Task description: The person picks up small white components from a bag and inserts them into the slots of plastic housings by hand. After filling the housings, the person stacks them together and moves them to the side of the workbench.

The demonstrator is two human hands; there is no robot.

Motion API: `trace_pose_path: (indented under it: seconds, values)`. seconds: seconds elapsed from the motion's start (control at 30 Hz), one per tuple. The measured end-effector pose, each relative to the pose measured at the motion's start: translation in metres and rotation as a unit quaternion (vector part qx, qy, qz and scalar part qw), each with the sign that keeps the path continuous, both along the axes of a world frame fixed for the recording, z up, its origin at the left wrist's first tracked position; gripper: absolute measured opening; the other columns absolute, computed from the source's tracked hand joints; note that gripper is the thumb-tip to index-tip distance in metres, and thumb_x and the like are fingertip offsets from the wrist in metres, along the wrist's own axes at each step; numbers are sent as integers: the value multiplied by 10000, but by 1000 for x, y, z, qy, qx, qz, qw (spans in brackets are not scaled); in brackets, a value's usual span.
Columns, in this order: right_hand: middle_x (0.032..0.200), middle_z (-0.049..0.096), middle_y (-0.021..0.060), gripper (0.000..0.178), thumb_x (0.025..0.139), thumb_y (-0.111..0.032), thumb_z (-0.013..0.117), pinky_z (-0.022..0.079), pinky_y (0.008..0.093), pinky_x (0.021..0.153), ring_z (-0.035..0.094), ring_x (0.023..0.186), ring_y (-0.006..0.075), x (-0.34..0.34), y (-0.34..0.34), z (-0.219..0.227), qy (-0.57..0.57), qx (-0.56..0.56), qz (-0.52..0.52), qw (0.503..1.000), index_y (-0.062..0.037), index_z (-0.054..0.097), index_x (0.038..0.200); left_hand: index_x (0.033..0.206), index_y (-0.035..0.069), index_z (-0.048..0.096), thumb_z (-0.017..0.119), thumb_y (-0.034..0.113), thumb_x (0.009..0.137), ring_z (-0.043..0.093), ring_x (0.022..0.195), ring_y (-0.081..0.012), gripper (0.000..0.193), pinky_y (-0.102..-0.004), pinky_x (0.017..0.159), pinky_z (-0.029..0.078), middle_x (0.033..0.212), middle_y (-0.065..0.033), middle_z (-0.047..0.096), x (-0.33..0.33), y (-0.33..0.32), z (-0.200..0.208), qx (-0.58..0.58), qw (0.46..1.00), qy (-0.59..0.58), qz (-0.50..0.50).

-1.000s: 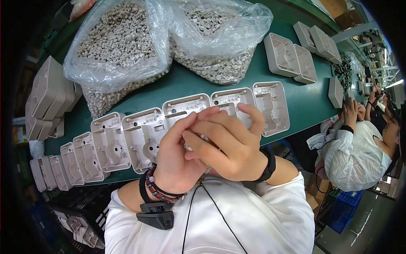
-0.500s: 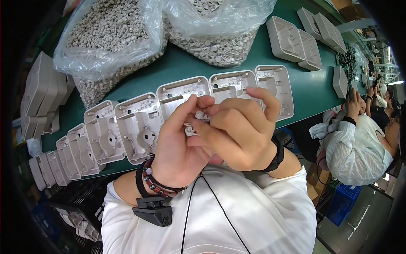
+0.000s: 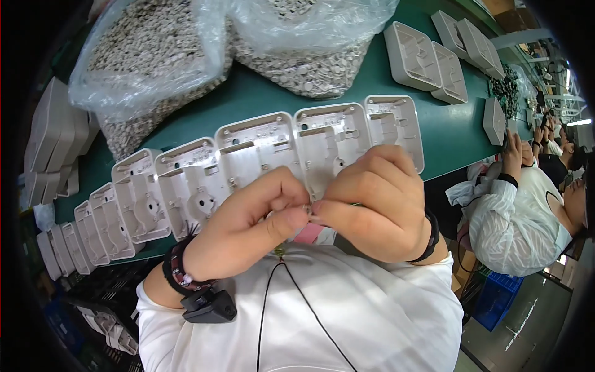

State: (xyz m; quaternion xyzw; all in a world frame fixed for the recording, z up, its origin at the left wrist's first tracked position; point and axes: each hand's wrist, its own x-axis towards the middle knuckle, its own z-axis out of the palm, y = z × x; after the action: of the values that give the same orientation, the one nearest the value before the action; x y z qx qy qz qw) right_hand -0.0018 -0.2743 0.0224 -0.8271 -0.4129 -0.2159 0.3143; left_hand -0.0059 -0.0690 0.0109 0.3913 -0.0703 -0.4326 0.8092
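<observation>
My left hand (image 3: pixel 251 226) and my right hand (image 3: pixel 378 208) meet in front of my chest, both closed. Thumb and fingers of each pinch together at a small light plastic part (image 3: pixel 310 212), mostly covered by the fingertips. Whatever else lies inside the curled fingers is hidden. Just beyond the hands, a row of light grey plastic housings (image 3: pixel 257 158) runs along the front edge of the green table (image 3: pixel 248 93). Their open sides face up, showing posts, holes and compartments; the hands partly cover the middle ones.
Two clear plastic bags (image 3: pixel 145 65) (image 3: pixel 304 68), full of small grey parts, stand behind the row. Stacked housings (image 3: pixel 52 133) are at left, and more housings (image 3: pixel 414 56) at far right. A co-worker in a white top (image 3: pixel 517 217) sits at right, near a blue crate (image 3: pixel 498 297).
Both hands have turned knuckles-up and spread at the wrists, fingertips now meeting. The small white parts seen in the left palm are now hidden. The view has shifted slightly.
</observation>
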Motion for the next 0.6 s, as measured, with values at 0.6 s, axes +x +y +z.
trace_pose_path:
  seconds: [0.6]
  values:
    - [795, 660, 48, 157, 656, -65, 669, 348, 256, 552, 601, 661, 163, 40, -103, 1, 25, 109, 126, 986, -90, 577, 782, 1055, 96, 583, 626, 154, 744, 544, 622, -213, 319, -317, 527, 437, 716, -47, 513, 41, -93, 15, 505, 584, -622, -134]
